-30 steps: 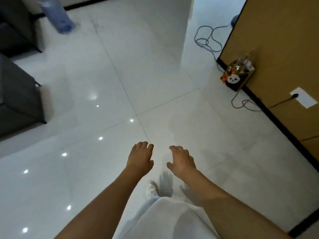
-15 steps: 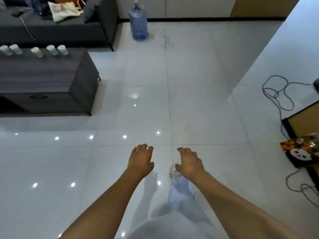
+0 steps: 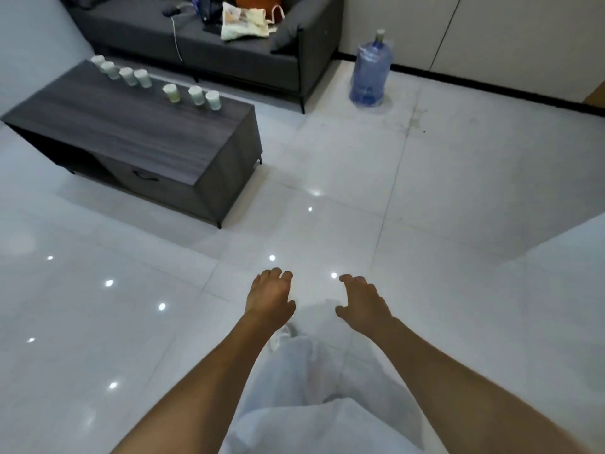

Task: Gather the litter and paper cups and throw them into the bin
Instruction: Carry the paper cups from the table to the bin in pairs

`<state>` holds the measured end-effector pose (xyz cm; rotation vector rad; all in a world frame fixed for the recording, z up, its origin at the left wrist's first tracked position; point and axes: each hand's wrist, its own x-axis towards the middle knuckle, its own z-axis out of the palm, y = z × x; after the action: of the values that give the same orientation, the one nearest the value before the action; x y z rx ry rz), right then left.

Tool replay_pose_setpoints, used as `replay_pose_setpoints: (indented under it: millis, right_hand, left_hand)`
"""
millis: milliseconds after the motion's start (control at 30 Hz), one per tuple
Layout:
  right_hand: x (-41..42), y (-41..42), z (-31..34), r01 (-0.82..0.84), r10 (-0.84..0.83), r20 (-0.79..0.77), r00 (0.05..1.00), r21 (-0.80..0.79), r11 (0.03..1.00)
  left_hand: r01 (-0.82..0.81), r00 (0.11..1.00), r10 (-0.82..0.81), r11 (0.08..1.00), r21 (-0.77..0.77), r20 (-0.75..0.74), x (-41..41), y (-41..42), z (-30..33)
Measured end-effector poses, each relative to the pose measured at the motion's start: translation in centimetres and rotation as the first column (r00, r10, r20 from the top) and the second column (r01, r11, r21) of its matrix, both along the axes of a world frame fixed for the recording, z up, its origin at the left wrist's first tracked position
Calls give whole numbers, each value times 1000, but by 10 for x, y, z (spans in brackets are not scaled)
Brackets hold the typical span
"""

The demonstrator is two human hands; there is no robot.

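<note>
Both the left hand (image 3: pixel 270 298) and right hand (image 3: pixel 363 304) hang relaxed, holding nothing; seven pale paper cups (image 3: pixel 171 92) stand ungathered on the dark wooden coffee table (image 3: pixel 131 136). No bin shows, perhaps out of view.

A water jug (image 3: pixel 371 77) stands beside the dark sofa (image 3: pixel 196 44).

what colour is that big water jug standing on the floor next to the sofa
The water jug is translucent blue with a pale cap, seen in the head view, the only view here.
</note>
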<state>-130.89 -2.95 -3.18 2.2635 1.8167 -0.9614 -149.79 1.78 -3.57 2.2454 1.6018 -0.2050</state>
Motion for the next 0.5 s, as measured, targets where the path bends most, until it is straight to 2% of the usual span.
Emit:
replay_pose_setpoints:
  millis: [300, 500]
  right_hand:
    - [-24, 241, -2, -84, 83, -65, 994, -13, 996]
    - [-44, 375, 11, -144, 147, -89, 985, 33, 989]
  left_hand:
    - [-108, 994, 108, 993, 38, 14, -29, 215, 1]
    - [-187, 982, 186, 981, 44, 12, -55, 337, 13]
